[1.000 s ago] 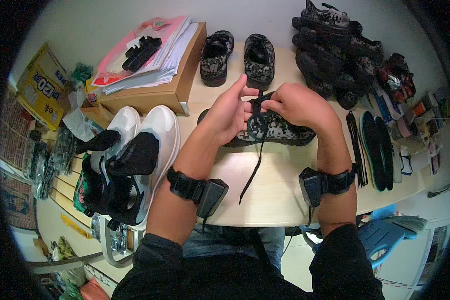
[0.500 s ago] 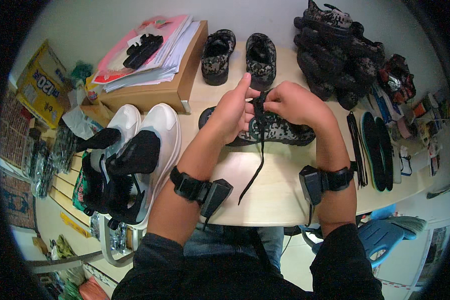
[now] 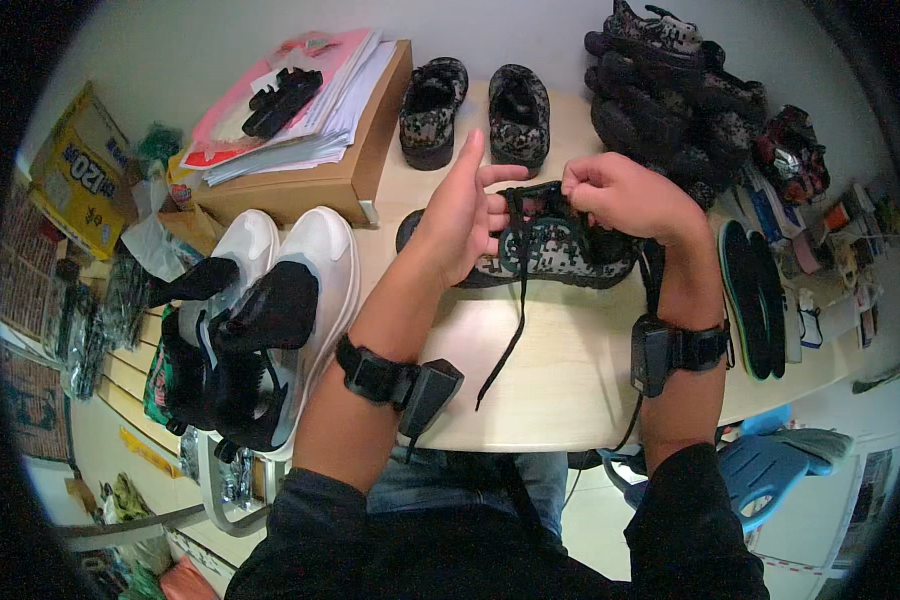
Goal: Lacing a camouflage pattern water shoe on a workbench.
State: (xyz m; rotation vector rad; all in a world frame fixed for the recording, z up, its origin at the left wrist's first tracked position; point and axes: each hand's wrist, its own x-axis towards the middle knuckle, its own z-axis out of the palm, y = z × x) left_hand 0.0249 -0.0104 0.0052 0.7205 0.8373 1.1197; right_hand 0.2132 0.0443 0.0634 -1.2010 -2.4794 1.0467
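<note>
Head view, from above. A camouflage-patterned shoe (image 3: pixel 555 255) lies lengthwise across the bench (image 3: pixel 570 390), between the two hands, the side of its black sole facing the wearer. A black lace (image 3: pixel 515 340) runs from its lacing over the near side and trails on the bench surface. The left hand (image 3: pixel 457 225) stands at one end of the shoe, thumb raised and spread; its fingers (image 3: pixel 495 203) are loosely parted beside the lacing, with no firm grip visible. The right hand (image 3: pixel 635 198) is bent inward above the shoe, its fingers (image 3: pixel 583 190) drawn together in a tight pinch on a strand of the lace. Each forearm bears a black strapped device (image 3: pixel 432 398). Behind the worked shoe stand two similar shoes (image 3: pixel 519 115); to the right are a heap of dark shoes (image 3: pixel 670 100) and black insoles (image 3: pixel 738 285); to the left, white-and-black sneakers (image 3: pixel 322 235) and a cardboard box (image 3: pixel 372 150) carrying papers (image 3: pixel 340 135).
</note>
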